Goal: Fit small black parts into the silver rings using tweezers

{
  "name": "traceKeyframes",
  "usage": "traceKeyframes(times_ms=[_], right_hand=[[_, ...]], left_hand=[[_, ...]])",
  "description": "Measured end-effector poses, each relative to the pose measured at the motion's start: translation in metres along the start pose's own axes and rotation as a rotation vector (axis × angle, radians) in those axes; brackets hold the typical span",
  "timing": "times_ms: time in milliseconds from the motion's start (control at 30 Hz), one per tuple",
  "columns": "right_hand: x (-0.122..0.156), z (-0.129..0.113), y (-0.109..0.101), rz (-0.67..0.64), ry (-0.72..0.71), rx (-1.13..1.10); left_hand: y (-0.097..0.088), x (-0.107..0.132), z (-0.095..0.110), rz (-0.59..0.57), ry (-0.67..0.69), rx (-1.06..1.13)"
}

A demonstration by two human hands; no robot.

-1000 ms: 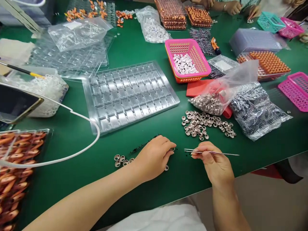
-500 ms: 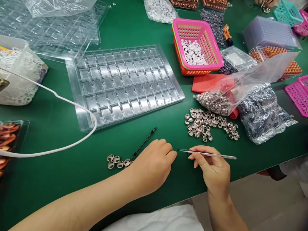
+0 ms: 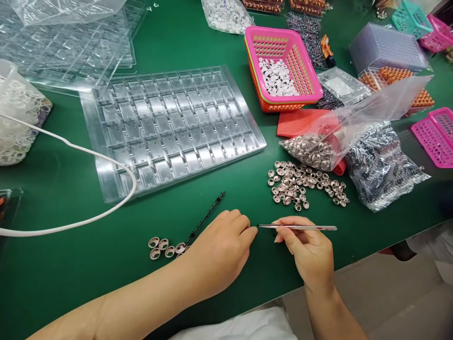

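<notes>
My right hand [image 3: 307, 249] pinches a pair of metal tweezers [image 3: 318, 228], held nearly level and pointing left. A tiny dark piece [image 3: 258, 226] shows at the tweezer tips, right by the fingertips of my left hand [image 3: 226, 250]. That left hand is closed with its back to me, so whatever its fingers grip is hidden. Beyond its wrist lies a thin black plastic strip [image 3: 205, 216] with short side stubs. A few metal rings with off-centre holes [image 3: 170, 251] sit left of the wrist, one partly covered. More such rings [image 3: 292, 184] are scattered above my right hand.
A clear compartment tray [image 3: 177, 127] lies ahead, with a white cable [image 3: 123, 203] looping over its left corner. Behind the loose rings are a bag of rings [image 3: 314, 148], a silvery bag [image 3: 385, 165] and a pink basket [image 3: 283, 99] with white pieces. A white tub [image 3: 21, 118] stands left.
The tweezers have moved closer to my left fingertips, bringing the dark piece up against them, and now lie more level. The whole view has shifted slightly.
</notes>
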State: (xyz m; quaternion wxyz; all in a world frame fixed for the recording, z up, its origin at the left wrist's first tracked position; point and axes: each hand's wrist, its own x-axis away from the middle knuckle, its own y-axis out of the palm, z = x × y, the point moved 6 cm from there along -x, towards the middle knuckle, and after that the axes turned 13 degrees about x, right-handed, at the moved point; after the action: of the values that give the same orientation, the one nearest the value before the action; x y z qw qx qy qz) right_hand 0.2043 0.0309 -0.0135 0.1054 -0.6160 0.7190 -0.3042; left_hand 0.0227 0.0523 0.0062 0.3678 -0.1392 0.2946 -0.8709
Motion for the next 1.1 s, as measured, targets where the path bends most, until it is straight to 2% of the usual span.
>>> traceKeyframes(times_ms=[200,1100], right_hand=[[-0.0009,0.0029,0.0021,-0.05,-0.027,0.0],[-0.0018,0.0008,0.0052,-0.048,-0.063,0.001]], left_hand=[[0.0002,0.0007,-0.0001,0.011,0.002,-0.004],[0.0029,0.0018,0.0012,-0.01,-0.003,-0.045]])
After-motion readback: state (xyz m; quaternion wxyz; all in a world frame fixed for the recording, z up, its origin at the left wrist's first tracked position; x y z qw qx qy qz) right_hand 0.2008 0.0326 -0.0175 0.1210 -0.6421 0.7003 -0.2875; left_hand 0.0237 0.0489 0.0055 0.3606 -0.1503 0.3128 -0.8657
